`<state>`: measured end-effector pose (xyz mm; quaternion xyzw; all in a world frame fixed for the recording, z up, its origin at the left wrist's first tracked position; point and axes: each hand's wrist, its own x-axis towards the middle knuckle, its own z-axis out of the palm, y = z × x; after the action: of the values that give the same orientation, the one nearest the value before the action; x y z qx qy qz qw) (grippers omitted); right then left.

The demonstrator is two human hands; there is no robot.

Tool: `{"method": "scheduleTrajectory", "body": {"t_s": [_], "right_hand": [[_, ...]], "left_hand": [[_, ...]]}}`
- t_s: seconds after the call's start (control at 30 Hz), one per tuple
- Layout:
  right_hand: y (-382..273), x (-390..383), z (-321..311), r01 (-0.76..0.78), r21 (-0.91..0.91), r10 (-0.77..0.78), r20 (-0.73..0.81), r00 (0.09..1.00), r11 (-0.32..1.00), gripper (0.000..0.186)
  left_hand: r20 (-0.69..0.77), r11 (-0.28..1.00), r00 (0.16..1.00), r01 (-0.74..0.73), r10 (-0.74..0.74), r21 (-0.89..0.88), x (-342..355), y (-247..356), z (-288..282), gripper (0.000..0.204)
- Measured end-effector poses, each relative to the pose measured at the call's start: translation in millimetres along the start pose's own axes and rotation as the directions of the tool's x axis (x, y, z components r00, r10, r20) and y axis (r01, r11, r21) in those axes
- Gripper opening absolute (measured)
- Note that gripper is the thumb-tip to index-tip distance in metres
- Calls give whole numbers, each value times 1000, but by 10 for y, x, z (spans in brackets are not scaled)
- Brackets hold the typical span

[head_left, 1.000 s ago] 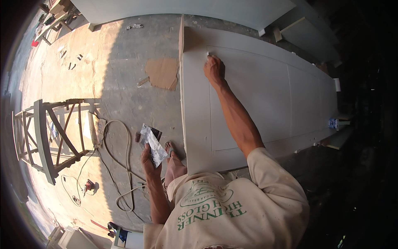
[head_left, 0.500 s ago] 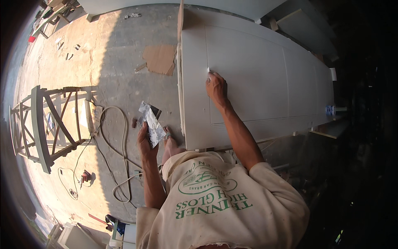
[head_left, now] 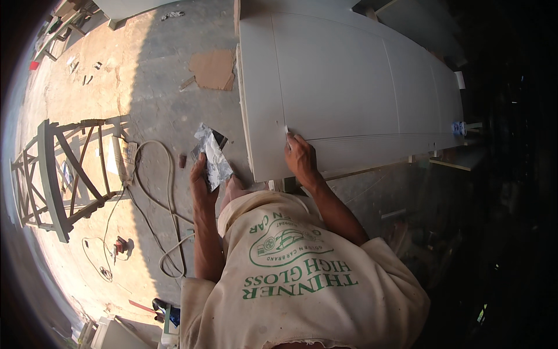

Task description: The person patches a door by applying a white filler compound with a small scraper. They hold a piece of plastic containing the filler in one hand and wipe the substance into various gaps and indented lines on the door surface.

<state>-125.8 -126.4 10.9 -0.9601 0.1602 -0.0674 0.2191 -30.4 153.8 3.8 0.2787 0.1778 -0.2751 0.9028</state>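
A large pale-grey panel (head_left: 337, 75) with thin grooves lies flat in front of me and to the right. My right hand (head_left: 301, 158) is closed on a small white piece (head_left: 286, 130), whose tip rests on a groove near the panel's near left corner. I cannot make out what kind of piece it is. Left of the panel, my left hand (head_left: 200, 181) grips a crumpled silver foil sheet (head_left: 215, 160), held above the floor. A dark flat piece (head_left: 220, 139) shows behind the foil.
A wooden trestle frame (head_left: 55, 180) stands on the sunlit floor at left. Between it and me lies a coiled hose (head_left: 172, 203). Torn cardboard (head_left: 213, 70) lies beyond my left hand. A red power tool (head_left: 120, 246) sits at lower left; a blue-white can (head_left: 459, 128) is at the panel's right end.
My right hand has drawn the white piece along the groove toward me, close to the near corner. The left hand still grips the foil. The whole view has shifted slightly.
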Motion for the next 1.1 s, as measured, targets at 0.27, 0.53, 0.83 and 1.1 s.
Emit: {"method": "scheduleTrajectory", "body": {"t_s": [0.27,0.53,0.83,1.1], "right_hand": [[-101,-307,-126,-34,18,33,29,999,999,29],[-81,-181,-913,-85,416,107,-29,994,905,31],[-332,-127,-1125,-213,901,-12,235,972,377,33],[339,-19,-957,253,362,-239,-82,967,897,25]], "left_hand": [[26,1000,1000,14,-14,-8,-61,9,71,25],[-8,999,998,55,-55,2,-204,-96,451,29],[203,943,923,334,-326,-6,-92,-592,799,28],[166,994,982,100,-92,-41,-83,-579,621,29]]}}
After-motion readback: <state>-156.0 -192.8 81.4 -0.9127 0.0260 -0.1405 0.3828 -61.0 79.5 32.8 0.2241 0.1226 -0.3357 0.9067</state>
